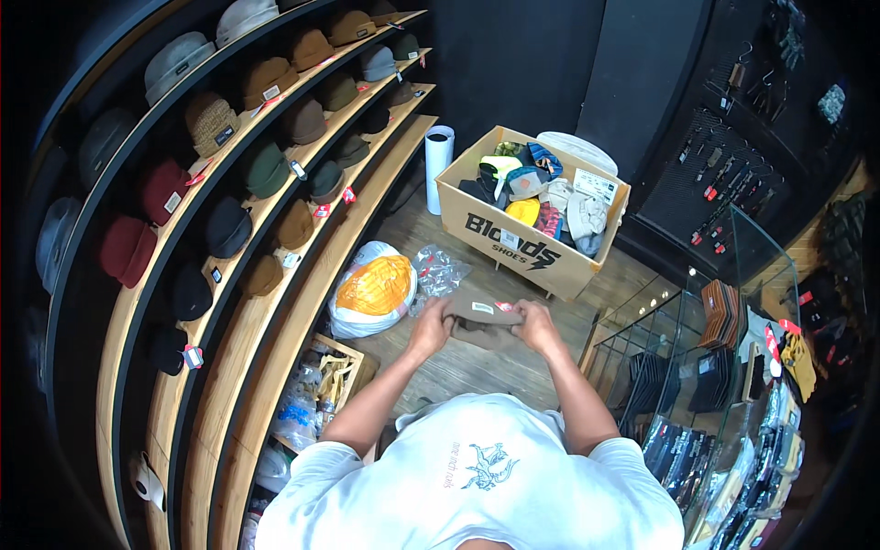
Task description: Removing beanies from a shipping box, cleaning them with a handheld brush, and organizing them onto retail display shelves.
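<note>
A brown-grey knit beanie [484, 316] with a pale label and a red tag is stretched between my two hands, out in front of my body. My left hand [431, 327] grips its left edge with the fingers curled round the cuff. On the other side, my right hand [533, 324] pinches the right edge near the red tag. The beanie's opening gapes toward me, and its inside looks dark. Parts of my fingertips are hidden behind the fabric.
Curved wooden shelves [275, 367] full of beanies rise on the left. Beyond my hands stands a cardboard box [513, 249] of caps, beside a white roll [440, 174]. A white bag with orange contents [371, 289] and clear plastic [440, 272] lie on the floor. Right: a glass display case [674, 344].
</note>
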Available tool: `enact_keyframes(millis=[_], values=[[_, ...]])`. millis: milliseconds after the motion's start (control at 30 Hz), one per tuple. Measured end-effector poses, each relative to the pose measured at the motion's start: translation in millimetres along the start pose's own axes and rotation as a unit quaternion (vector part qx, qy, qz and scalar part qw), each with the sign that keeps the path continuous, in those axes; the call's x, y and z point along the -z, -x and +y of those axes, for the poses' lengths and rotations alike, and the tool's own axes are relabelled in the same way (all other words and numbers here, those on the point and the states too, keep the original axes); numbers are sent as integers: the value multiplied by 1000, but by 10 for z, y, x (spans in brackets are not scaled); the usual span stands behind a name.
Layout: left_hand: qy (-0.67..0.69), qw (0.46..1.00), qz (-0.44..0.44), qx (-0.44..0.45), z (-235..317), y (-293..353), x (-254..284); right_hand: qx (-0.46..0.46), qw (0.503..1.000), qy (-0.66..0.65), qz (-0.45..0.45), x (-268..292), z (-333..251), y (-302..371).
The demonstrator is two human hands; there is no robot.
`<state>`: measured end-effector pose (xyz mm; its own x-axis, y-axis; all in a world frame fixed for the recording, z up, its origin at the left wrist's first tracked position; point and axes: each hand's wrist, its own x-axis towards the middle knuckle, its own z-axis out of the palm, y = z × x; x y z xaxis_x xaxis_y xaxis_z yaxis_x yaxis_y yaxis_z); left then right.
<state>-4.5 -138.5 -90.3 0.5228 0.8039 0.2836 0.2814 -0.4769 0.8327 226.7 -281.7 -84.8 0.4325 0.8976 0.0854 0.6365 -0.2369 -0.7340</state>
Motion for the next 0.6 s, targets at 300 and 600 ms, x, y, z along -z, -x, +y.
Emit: enact_keyframes(millis=[300, 600], values=[[269, 892, -112, 346, 562, -428, 50, 20, 999, -30, 38, 216, -60, -254], [291, 896, -39, 332, 264, -443, -61, 33, 998, -11, 52, 442, -388, -352]])
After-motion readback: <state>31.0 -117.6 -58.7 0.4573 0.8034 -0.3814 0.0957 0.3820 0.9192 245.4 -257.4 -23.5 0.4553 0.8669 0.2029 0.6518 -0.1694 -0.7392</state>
